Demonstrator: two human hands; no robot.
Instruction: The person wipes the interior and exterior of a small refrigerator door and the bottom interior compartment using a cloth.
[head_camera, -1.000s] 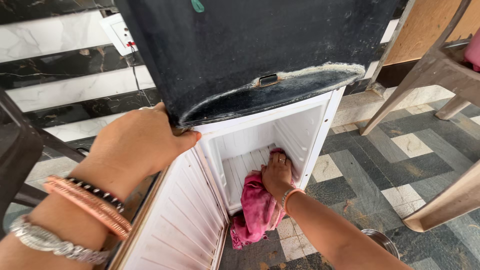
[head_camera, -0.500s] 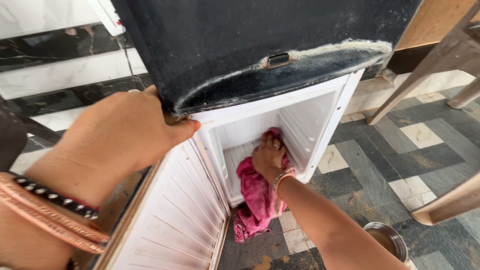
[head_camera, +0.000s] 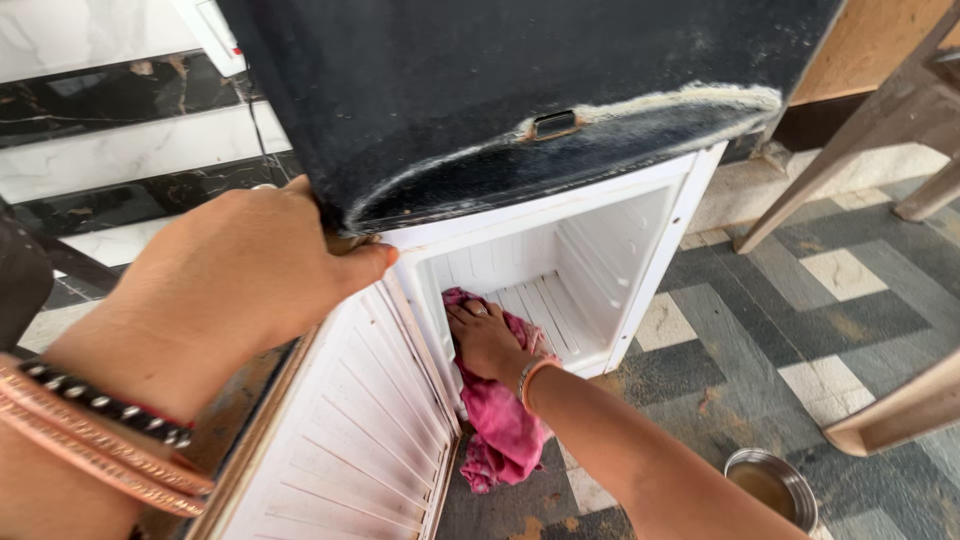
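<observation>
Your right hand (head_camera: 487, 340) lies flat, fingers together, pressing a pink cloth (head_camera: 503, 420) against the ribbed white floor inside the open cabinet (head_camera: 590, 270). The palm faces down; the cloth is pinned under it, not gripped in a fist. A bangle circles the wrist just behind the hand. The cloth is bunched at the front left corner of the compartment floor, and its loose end spills over the front lip and hangs down toward the tiled floor.

Your left hand (head_camera: 250, 270) is closed around the front corner of the black top panel (head_camera: 480, 90), fingers curled over its edge, thumb side toward you. Several bangles and a beaded band sit on that wrist.

The cabinet interior is white moulded plastic with ribbed walls and floor. Its door (head_camera: 350, 440) stands open to the left, showing a ribbed white inner liner. The underside rim of the black panel carries a pale, dusty band and a small metal latch.

The floor (head_camera: 800, 300) is tiled in grey, white and dark patches. A small steel bowl (head_camera: 770, 487) holding brownish liquid stands on it, just right of your right forearm. Pale chair legs (head_camera: 850, 150) stand at the upper right. The wall behind is striped in black and white marble.
</observation>
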